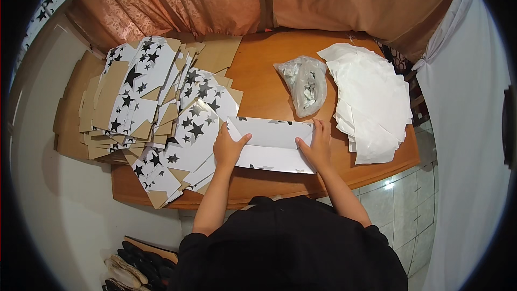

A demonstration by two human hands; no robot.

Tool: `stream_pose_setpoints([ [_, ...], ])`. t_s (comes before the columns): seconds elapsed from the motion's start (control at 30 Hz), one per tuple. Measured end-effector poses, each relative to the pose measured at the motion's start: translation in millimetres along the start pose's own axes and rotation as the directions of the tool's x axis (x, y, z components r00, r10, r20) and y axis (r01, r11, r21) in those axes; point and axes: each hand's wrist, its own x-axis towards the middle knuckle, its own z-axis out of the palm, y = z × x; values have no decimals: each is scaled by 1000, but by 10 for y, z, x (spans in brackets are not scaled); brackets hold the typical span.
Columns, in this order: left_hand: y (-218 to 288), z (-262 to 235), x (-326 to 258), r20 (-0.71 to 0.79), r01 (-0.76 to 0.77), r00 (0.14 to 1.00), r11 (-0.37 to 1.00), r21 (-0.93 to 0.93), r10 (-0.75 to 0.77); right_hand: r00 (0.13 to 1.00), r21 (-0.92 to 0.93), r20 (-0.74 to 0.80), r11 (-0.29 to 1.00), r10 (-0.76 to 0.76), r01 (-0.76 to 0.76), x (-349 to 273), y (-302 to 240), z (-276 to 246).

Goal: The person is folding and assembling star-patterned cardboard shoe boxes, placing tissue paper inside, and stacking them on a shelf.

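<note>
Between my two hands, at the table's near edge, is a partly folded cardboard box [269, 143], white inside with black stars showing along its edges. My left hand [228, 147] grips its left end, thumb over the inner side. At the right end my right hand [316, 148] holds it the same way, fingers behind the wall. Left of the box lies a heap of flat star-printed cardboard blanks [196, 126], some showing brown backs. A clear plastic bag [308, 89] with small silvery-white pieces rests beyond the box.
A stack of white paper sheets [371, 105] lies at the table's right side. The brown wooden table [258, 70] backs onto orange-brown curtains [215, 2]. A white curtain [468, 129] hangs at the right. Shoes [137, 269] are on the lower left.
</note>
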Motion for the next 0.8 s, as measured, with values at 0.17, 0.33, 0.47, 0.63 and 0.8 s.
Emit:
stream_pose_setpoints([
  [0.17, -243, 35, 55, 20, -22, 1000, 994, -106, 25, 993, 254, 13, 960, 114, -114, 15, -47, -6],
  [0.33, -235, -286, 119, 356, 266, 931, 808, -526, -74, 846, 497, 262, 687, 464, -530, 31, 476, -27],
  [0.47, -109, -815, -49, 271, 281, 955, 677, -680, -124, 735, 572, 477, 464, 482, -676, 199, -42, -591],
  [0.63, -239, -1449, -201, 67, 29, 976, 180, -983, 207, 957, 815, 238, 502, 167, -290, 242, -468, -1121],
  [0.8, -234, -1585, -584, 65, -12, 977, 359, -933, 202, 946, 846, 315, 474, -77, -243, 103, -634, -1295],
])
